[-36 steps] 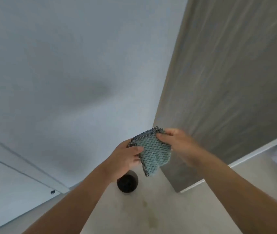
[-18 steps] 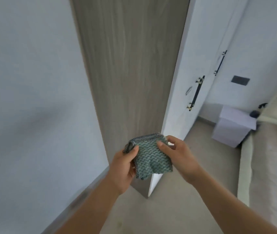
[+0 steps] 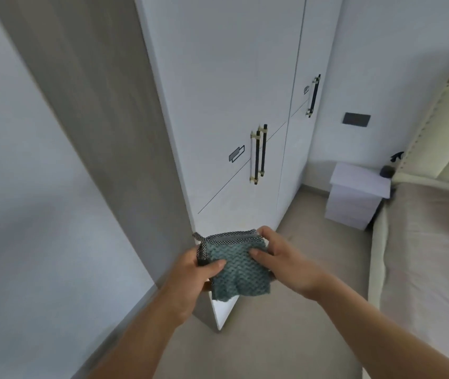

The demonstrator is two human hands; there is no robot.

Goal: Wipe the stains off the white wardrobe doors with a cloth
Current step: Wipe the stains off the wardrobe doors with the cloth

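A teal waffle-textured cloth (image 3: 238, 272) with a dark checked border is held between both hands, low in the middle of the view. My left hand (image 3: 193, 280) pinches its left edge and my right hand (image 3: 283, 261) grips its right edge. The white wardrobe doors (image 3: 226, 99) stand straight ahead, behind the cloth and apart from it. They carry black bar handles (image 3: 260, 155) with brass ends, and a thin dark diagonal line runs across the lower door. A further door on the right has its own handle (image 3: 313, 95).
The wardrobe's grey wood side panel (image 3: 103, 110) stands left of the doors, beside a white wall (image 3: 26, 201). A white bedside cabinet (image 3: 354, 195) and a bed (image 3: 425, 242) with a cream headboard fill the right. Beige floor (image 3: 280, 337) lies below.
The view has swung right and down, from the wall and side panel to the white door fronts. Both hands still hold the cloth, now spread flatter between them.
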